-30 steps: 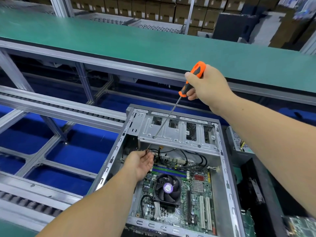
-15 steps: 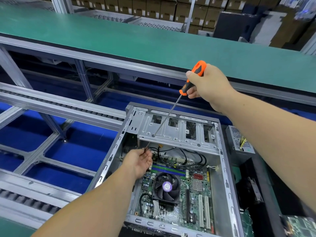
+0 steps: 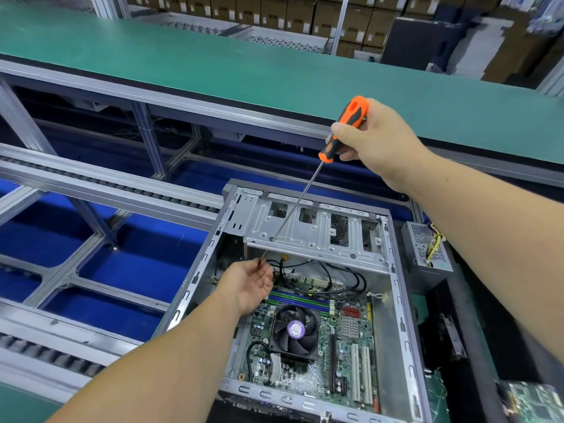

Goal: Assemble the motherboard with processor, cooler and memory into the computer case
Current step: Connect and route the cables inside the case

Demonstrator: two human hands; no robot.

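An open grey computer case lies flat with the green motherboard inside it, a black cooler fan on top and memory sticks behind the fan. My right hand grips the orange-and-black handle of a long screwdriver. Its thin shaft slants down through a hole in the drive cage. My left hand reaches inside the case under the cage and pinches the tip of the shaft with thumb and fingertips.
A grey power supply with yellow wires sits just right of the case. Another circuit board lies at the bottom right. Roller conveyor rails run to the left, a green belt crosses behind, and cardboard boxes are stacked beyond.
The screwdriver tip has slid slightly further down through the cage hole toward my left fingers. Both hands stay almost where they were.
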